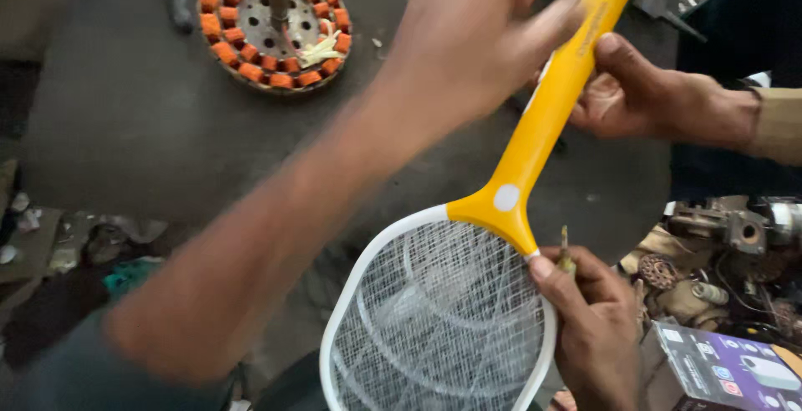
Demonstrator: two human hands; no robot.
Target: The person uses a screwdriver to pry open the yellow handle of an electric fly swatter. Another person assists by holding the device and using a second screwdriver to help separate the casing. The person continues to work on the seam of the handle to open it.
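right hand pinches one racket's rim, left hand (blurred, grip unclear) over its handle, third hand gripping.

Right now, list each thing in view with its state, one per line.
Racket-shaped swatter: held off the bench, yellow handle tilted up, mesh intact.
Left hand: blurred, on the handle's upper part.
Right hand: gripping the white frame, pinching a small metal piece.
Another person's hand: holding the handle.
Copper-wound stator: lying flat.

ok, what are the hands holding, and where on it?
Right hand grips the swatter racket at its white rim by the yellow neck, with a small tool. Left hand, blurred at the handle: grip unclear. Another person's hand holds the handle.
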